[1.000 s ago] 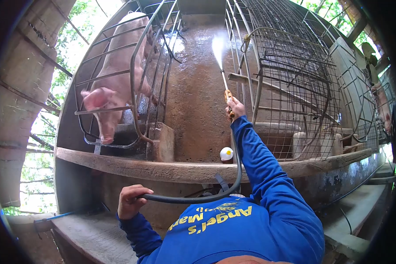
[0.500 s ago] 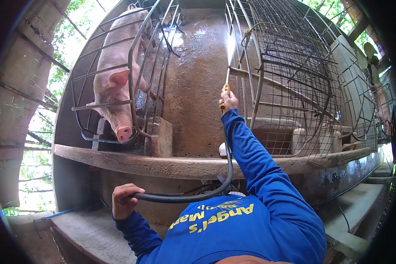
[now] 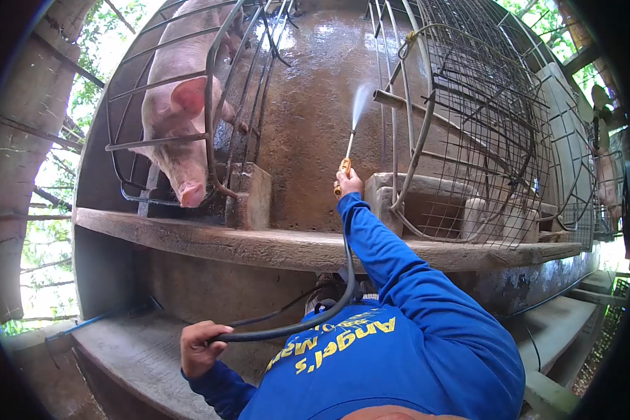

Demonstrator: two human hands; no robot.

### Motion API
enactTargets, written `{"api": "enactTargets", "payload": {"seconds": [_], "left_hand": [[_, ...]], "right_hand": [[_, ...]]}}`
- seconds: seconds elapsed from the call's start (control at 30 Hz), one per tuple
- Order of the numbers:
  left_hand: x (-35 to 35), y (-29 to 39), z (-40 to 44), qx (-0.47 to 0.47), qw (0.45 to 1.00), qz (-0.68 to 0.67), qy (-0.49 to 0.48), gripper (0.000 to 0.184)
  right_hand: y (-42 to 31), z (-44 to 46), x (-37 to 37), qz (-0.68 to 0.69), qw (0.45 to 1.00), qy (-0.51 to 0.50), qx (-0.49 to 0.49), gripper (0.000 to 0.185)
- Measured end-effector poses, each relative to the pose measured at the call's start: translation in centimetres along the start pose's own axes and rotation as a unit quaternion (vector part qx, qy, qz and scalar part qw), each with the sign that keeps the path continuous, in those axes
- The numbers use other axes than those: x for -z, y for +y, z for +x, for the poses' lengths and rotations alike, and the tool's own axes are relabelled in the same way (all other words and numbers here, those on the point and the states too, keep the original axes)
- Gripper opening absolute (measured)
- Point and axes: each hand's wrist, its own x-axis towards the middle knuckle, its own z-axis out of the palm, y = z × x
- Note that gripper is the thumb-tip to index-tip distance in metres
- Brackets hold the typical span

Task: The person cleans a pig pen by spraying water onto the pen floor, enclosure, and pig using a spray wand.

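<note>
My right hand (image 3: 350, 184) is wrapped round the orange-handled spray gun (image 3: 345, 166), held out over the wet concrete pen floor (image 3: 308, 133). A white fan of water (image 3: 360, 103) shoots from the tip of its thin metal lance, just left of a cage's bars. My left hand (image 3: 201, 344) is low and close to my body, closed on a thick black hose (image 3: 294, 326). That hose curves up toward my right arm and runs beneath the sleeve to the gun.
A pink pig (image 3: 178, 105) stands in a metal-barred stall (image 3: 206, 98) at the left. To the right is a wire-mesh cage (image 3: 483, 140) with concrete blocks (image 3: 386, 203) at its front. A raised concrete ledge (image 3: 287, 246) crosses before me. Another pig (image 3: 609, 183) shows at far right.
My right hand and the spray gun have come lower and slightly left, and the water jet now falls nearer, as a wider fan. My left hand still grips the hose, slightly lower.
</note>
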Motion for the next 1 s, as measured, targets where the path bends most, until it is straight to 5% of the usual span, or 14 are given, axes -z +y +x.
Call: {"api": "enactTargets", "payload": {"seconds": [0.13, 0.27, 0.43, 0.8, 1.0], "left_hand": [[-2.0, -0.5, 0.7, 0.029, 0.998, -0.021, -0.052, 0.034], [-3.8, -0.3, 1.8, 0.045, 0.993, -0.036, -0.102, 0.027], [-4.8, 0.0, 2.6, 0.061, 0.99, -0.025, -0.128, 0.029], [-8.0, 1.5, 2.6, 0.049, 0.99, -0.032, -0.132, 0.026], [-10.2, 2.7, 2.6, 0.038, 0.987, -0.024, -0.157, 0.026]], "right_hand": [[-0.3, -0.2, 0.5, -0.019, 1.0, -0.014, 0.013, 0.015], [0.2, 1.0, 2.2, -0.045, 0.987, -0.151, 0.007, 0.024], [-0.2, 1.9, 3.9, 0.027, 0.998, -0.06, 0.007, 0.028], [-3.8, 3.5, 6.7, 0.048, 0.974, -0.22, -0.009, 0.031], [-4.7, 3.0, 8.5, 0.041, 0.981, -0.187, 0.023, 0.035]]}}
